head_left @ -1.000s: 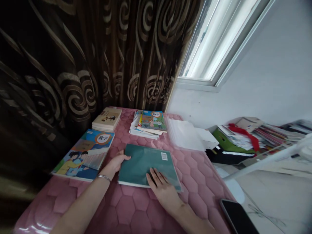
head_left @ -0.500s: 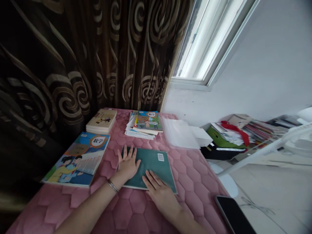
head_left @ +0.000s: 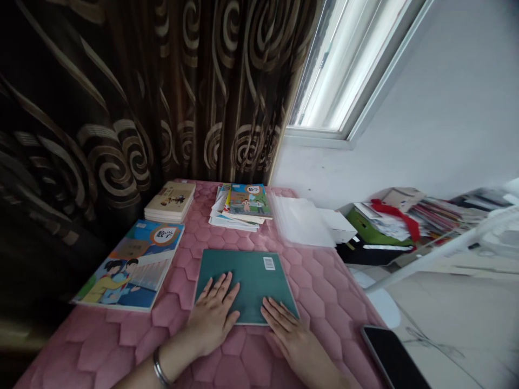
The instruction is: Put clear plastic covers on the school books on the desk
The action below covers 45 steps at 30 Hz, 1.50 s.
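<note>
A book with a plain green cover (head_left: 243, 270) and a white barcode label (head_left: 268, 263) lies flat on the pink quilted surface. My left hand (head_left: 213, 313) rests on its lower left part, fingers spread, with a silver bangle on the wrist. On the lower right corner lies my right hand (head_left: 290, 332), its fingers stretched out flat. Neither hand grips anything. Left of the green book is a blue maths textbook (head_left: 133, 265) with cartoon children on its cover.
Behind stand a stack of tan books (head_left: 170, 201) and a pile of books and papers (head_left: 245, 205). Clear plastic sleeves (head_left: 302, 221) lie right of them. A phone (head_left: 393, 356) sits at the right edge. Beyond are a white fan (head_left: 438, 256) and a patterned curtain (head_left: 194, 97).
My left hand has slid down toward me over the green cover, from its upper left to its lower left. My right hand has shifted slightly right and down toward the corner.
</note>
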Tool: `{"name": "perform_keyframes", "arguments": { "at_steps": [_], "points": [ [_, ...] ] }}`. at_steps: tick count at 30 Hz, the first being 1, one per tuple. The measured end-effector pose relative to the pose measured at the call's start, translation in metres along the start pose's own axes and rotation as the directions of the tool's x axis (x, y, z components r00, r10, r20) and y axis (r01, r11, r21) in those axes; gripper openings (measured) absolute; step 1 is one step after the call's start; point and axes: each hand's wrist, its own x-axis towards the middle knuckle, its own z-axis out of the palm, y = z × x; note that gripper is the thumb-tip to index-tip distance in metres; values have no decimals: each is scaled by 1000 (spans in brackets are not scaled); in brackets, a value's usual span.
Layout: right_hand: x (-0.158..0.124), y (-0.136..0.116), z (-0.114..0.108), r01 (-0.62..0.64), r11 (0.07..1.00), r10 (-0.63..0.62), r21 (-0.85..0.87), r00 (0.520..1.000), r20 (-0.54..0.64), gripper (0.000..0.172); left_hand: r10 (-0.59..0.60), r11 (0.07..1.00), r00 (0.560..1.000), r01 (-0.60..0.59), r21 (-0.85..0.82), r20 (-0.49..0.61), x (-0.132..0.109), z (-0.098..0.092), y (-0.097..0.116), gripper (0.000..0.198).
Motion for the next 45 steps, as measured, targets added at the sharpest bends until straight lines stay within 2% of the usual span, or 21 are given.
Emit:
{"name": "perform_keyframes", "arguments": {
  "at_steps": [3,7,8,10,13,15,18,20,23,29,33,36,41,43,45],
  "points": [
    [-5,0,4,6,999,-7,-34,1000,-28,59,-118,992,993,119,-46,30,28,-4,-8,55],
    [-3,-2,9,8,996,-13,-89,998,-60,63,-302,947,950,308,-86,79,89,-9,-4,62],
    [-3,-2,10,10,995,-17,-96,997,-73,62,-322,941,943,328,-84,79,101,-7,1,63],
    [-1,-2,9,9,995,-19,-95,995,-97,61,-277,953,959,282,-107,62,113,-1,15,64],
    [-2,3,7,36,997,-43,-75,995,-93,54,-52,991,998,57,-123,41,99,10,34,62],
    [-5,8,4,75,995,-80,-60,993,-91,48,82,991,996,-78,-112,29,74,12,38,58],
    [-12,17,1,72,997,-76,-32,989,-130,43,191,979,981,-188,-84,29,34,6,31,65],
    [-15,23,-1,54,998,-57,-21,986,-154,40,175,984,983,-173,-32,48,13,0,22,70],
    [-15,26,-6,51,999,-52,-13,985,-164,37,147,988,988,-149,46,53,-5,-5,9,62],
    [-8,22,-14,-59,998,60,12,994,-88,43,171,984,985,-172,36,38,-11,-6,0,56],
    [3,25,-23,-88,993,91,72,995,-29,39,159,984,987,-156,-85,25,-10,-18,-5,52],
    [14,31,-36,-84,993,86,84,996,-13,33,150,976,988,-142,-163,41,-13,-31,-16,45],
    [28,45,-51,-34,998,38,59,997,-70,31,44,964,995,-19,-266,87,-23,-51,-44,37],
    [31,52,-55,-16,997,25,77,992,-122,31,-11,923,998,37,-382,69,-26,-57,-54,34],
    [36,60,-60,-38,995,54,92,982,-180,32,-114,840,993,118,-529,39,-25,-61,-63,28]
  ]
}}
